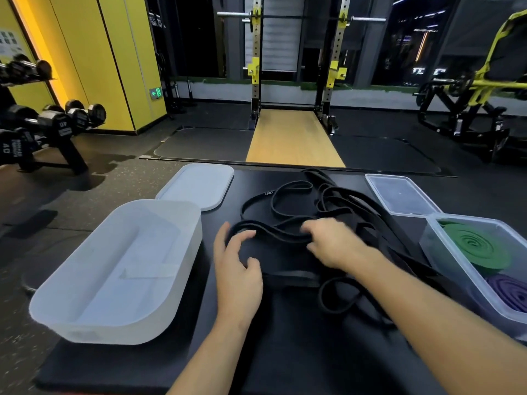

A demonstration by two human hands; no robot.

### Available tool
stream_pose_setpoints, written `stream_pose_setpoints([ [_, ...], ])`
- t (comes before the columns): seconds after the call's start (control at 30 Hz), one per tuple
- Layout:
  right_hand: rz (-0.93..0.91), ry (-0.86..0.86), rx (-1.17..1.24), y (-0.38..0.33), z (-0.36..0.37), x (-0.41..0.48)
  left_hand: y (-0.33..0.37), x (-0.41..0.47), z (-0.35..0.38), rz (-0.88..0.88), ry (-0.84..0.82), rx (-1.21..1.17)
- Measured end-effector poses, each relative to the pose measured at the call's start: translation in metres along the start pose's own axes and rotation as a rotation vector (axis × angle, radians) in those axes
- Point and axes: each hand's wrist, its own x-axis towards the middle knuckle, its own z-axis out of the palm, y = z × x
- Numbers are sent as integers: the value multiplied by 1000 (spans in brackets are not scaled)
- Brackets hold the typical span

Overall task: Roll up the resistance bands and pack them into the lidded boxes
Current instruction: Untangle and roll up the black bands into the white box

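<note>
Tangle of black resistance bands (319,212) loose on black mat (285,352), centre, between two boxes. Left hand (238,277) on near left loop, fingers curled, thumb and forefinger loosely round strand. Right hand (332,243) blurred, clenched on bunched strands mid-tangle. Empty white box (114,275) near left, its lid (196,185) just beyond. Clear box (482,269) near right, holding rolled green band (476,246) and purple band (510,292); clear lid (400,195) beyond

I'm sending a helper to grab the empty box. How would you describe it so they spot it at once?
On the black mat, look at its left edge, left of the tangled black bands. The white box sits there, open, with its white lid lying just behind. Unlike the clear box on the right, it holds no rolled bands.
</note>
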Motion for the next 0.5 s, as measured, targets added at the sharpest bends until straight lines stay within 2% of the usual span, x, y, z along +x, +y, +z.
stream_pose_setpoints([
  [0.07,-160,-78,163,-6,13,-7,-4,1,2,29,15,38],
  [0.1,-183,-95,236,-6,14,-12,-6,1,2,42,30,57],
  [0.2,-173,-1,332,-2,8,-31,-6,-2,1,128,92,54],
  [0.27,-193,-36,348,-2,-7,-51,-2,-5,3,196,99,46],
  [0.4,-168,-342,117,-2,-27,-84,5,-8,5,192,47,49],
  [0.5,-58,-449,-23,8,-33,-88,8,-9,4,212,-7,115],
])
